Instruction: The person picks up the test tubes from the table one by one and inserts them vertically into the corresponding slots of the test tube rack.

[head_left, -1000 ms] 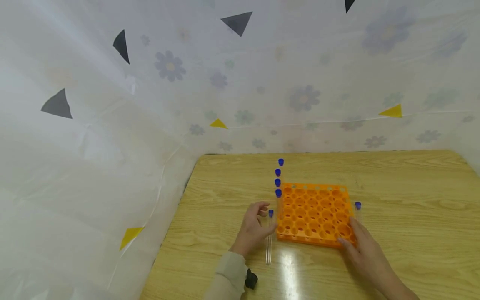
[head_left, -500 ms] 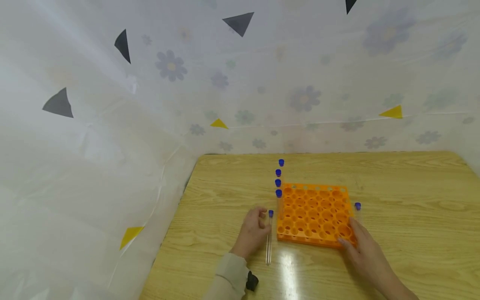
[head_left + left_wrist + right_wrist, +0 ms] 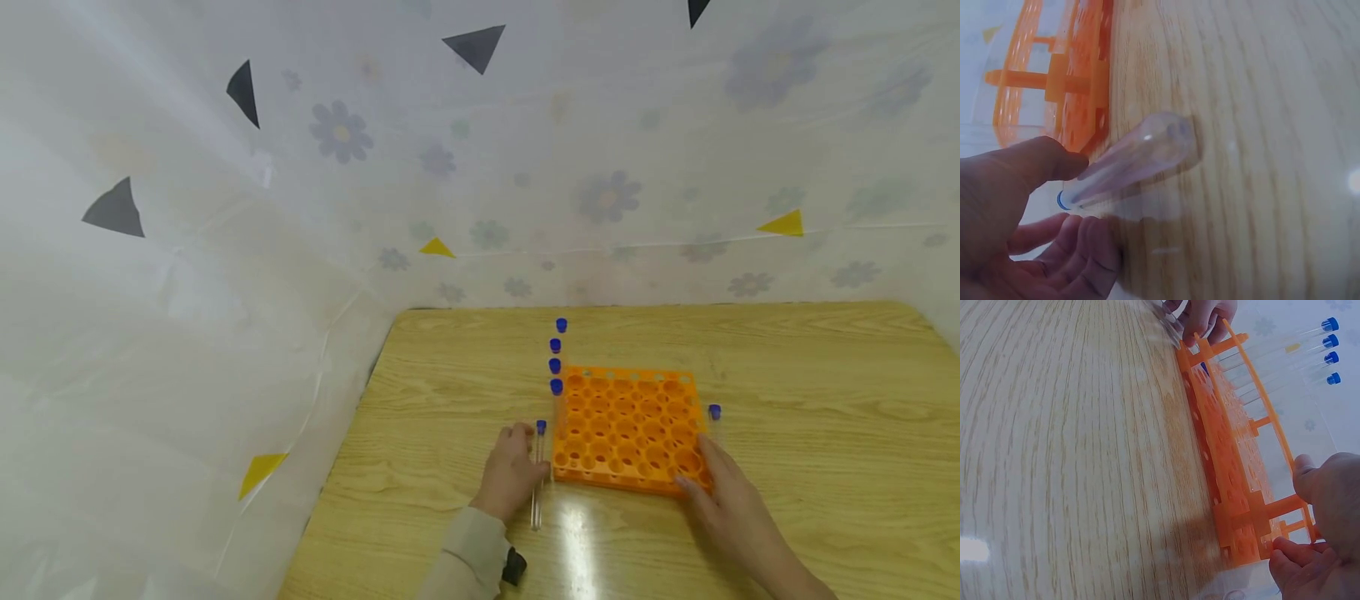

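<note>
A clear test tube [image 3: 536,508] with a blue cap sits left of the orange test tube rack [image 3: 626,429]. My left hand [image 3: 506,471] is around this tube, thumb on one side and loosely curled fingers on the other. In the left wrist view the thumb [image 3: 1063,164] comes right up to the tube [image 3: 1141,150] near its capped end, while its rounded base meets the table. My right hand [image 3: 727,500] grips the rack's front right corner. The right wrist view shows the thumb [image 3: 1304,481] over the rack's top frame and fingers below, partly hidden.
Several more blue-capped tubes [image 3: 555,366] form a row along the rack's far left side. Another capped tube [image 3: 715,412] is beside its right side. The wooden table [image 3: 840,400] ends at a white, flower-printed curtain [image 3: 615,150]. A black object [image 3: 514,567] is at the left cuff.
My left hand pulled its thumb back, then moved slightly nearer the person and came round the tube with fingers more curled. The right hand and the rack have stayed put.
</note>
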The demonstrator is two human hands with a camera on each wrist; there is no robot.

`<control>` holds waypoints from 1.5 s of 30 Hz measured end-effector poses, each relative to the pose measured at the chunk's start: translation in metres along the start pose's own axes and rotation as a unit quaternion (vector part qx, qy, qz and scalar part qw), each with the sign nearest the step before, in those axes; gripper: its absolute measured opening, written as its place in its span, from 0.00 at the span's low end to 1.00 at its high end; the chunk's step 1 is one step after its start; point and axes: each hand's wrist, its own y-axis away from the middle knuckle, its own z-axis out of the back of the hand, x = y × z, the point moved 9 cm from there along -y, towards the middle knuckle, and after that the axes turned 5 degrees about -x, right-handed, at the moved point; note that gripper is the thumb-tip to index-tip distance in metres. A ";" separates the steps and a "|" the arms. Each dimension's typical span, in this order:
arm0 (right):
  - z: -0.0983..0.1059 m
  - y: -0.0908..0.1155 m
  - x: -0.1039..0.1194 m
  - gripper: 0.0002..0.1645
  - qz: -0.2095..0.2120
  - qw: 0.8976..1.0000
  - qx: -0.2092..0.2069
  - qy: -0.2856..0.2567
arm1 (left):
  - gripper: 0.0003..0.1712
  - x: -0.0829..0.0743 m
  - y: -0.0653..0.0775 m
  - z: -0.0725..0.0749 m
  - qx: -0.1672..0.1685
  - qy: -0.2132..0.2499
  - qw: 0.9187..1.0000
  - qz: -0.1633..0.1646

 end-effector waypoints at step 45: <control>-0.004 -0.001 -0.003 0.46 -0.031 0.999 0.038 0.014 | 0.17 0.012 -0.008 0.016 0.011 0.185 0.979 0.081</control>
